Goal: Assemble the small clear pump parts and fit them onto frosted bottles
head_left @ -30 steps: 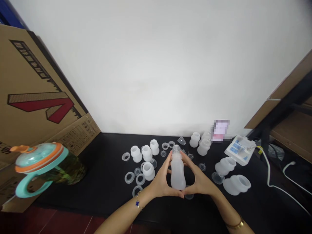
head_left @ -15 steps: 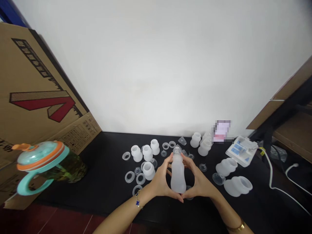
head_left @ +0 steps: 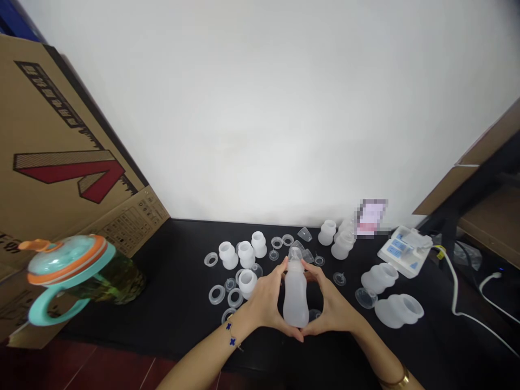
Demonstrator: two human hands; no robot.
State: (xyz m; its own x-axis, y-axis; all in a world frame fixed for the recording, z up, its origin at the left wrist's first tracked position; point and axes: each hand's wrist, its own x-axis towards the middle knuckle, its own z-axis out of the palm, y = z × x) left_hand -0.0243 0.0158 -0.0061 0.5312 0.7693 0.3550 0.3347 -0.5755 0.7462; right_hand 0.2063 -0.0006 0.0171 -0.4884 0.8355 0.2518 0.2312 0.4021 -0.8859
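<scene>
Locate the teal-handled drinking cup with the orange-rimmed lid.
Head view: the teal-handled cup sits at the far left of the black table, before the brown cardboard box, well left of the frosted white bottle.

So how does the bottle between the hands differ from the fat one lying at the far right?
The slim bottle stands upright, cupped between the left hand and right hand; the wide bottle lies on its side on the table, untouched. The slim bottle carries a teat; the wide bottle's mouth is open. Both are frosted and whitish.
</scene>
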